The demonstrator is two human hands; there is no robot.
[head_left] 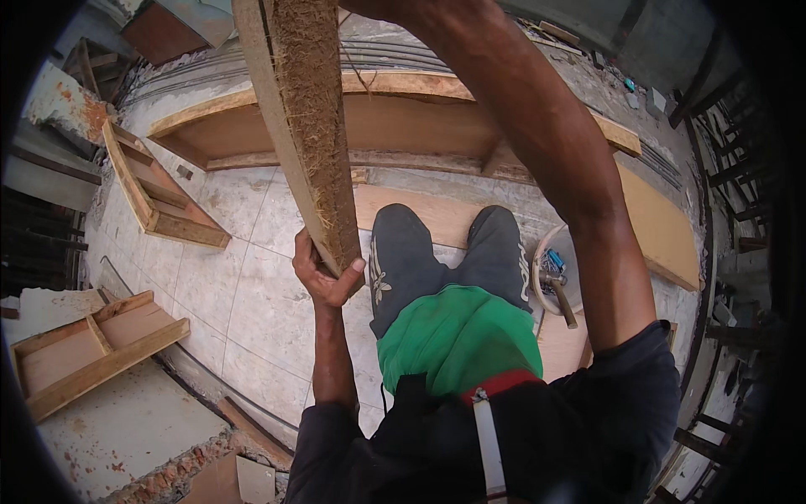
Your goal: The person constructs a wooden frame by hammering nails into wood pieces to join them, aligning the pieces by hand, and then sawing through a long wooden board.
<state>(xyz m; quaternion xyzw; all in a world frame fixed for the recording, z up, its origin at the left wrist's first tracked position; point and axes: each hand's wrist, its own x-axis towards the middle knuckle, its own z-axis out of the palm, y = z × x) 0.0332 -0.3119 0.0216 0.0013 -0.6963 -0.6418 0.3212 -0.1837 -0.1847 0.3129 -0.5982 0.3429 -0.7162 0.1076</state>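
A thick wooden beam [312, 126], rough and fibrous along one face, rises from my lap side to the top edge of the view. My left hand [323, 273] is closed round its lower end, thumb on the near side and fingers behind. Up past my knees reaches my right arm, bent at the elbow. Only the base of my right hand [369, 7] shows at the top edge, beside the beam's upper part. Its fingers are out of the picture, so its grip is hidden.
Beyond my knees lies a long plywood-backed wooden frame [403, 126]. Smaller framed panels [159, 189] [101, 344] stand at the left. A white bucket [567, 244] holding a hammer [561, 294] is right of my legs. Metal rods [386, 55] and broken masonry [134, 420] lie around.
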